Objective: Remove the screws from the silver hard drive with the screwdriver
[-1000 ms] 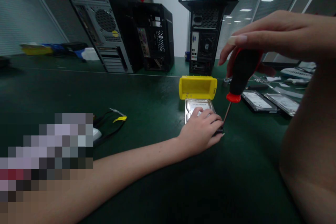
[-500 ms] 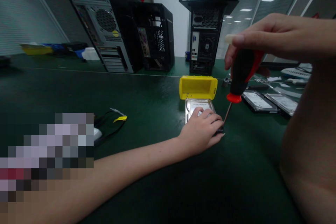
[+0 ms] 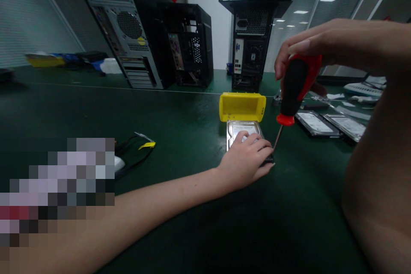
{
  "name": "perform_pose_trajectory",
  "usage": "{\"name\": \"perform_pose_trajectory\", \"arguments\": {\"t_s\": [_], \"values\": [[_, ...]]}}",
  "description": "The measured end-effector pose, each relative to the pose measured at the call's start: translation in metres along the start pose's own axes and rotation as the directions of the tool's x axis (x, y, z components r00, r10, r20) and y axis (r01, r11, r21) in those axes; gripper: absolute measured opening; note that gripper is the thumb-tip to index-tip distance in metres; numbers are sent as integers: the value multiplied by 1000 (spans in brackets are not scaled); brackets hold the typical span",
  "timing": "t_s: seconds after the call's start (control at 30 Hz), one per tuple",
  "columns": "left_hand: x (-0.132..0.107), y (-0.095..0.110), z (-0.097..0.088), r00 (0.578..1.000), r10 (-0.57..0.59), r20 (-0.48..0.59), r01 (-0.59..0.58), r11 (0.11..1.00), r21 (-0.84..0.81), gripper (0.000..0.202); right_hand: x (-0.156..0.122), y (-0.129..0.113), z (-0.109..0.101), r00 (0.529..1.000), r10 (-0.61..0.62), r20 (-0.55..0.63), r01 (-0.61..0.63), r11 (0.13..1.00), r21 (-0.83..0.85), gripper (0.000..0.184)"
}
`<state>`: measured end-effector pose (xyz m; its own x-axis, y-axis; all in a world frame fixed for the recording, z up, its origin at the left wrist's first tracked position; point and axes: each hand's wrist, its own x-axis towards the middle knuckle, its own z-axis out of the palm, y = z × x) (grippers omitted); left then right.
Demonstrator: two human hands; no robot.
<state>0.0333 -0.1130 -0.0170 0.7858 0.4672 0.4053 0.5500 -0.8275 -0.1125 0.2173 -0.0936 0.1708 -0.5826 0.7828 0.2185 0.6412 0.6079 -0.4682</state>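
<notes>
Hard drive (image 3: 244,128) on bench (image 3: 186,135), just in front of yellow bin (image 3: 242,108), clasped under left hand (image 3: 244,160), palm down. Bench surface runs from bin left to cable (image 3: 138,164). Right hand (image 3: 316,45), right of bin, wrist bent, grips screwdriver (image 3: 294,85) slanting to drive's edge; tip contact unclear.

Under our left hand (image 3: 246,159) we have a hard drive (image 3: 244,126) — a bin (image 3: 242,107) just behind it; right of that hand, two more drives (image 3: 316,123) — beyond, three computer cases (image 3: 252,49).
</notes>
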Motion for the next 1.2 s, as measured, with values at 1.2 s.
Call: {"name": "perform_pose_trajectory", "arguments": {"t_s": [1.2], "values": [[0, 0, 1, 1000, -9, -3, 9, 1000, -22, 26, -1, -8, -1, 986, -144, 79, 162, 929, -333, 36]]}}
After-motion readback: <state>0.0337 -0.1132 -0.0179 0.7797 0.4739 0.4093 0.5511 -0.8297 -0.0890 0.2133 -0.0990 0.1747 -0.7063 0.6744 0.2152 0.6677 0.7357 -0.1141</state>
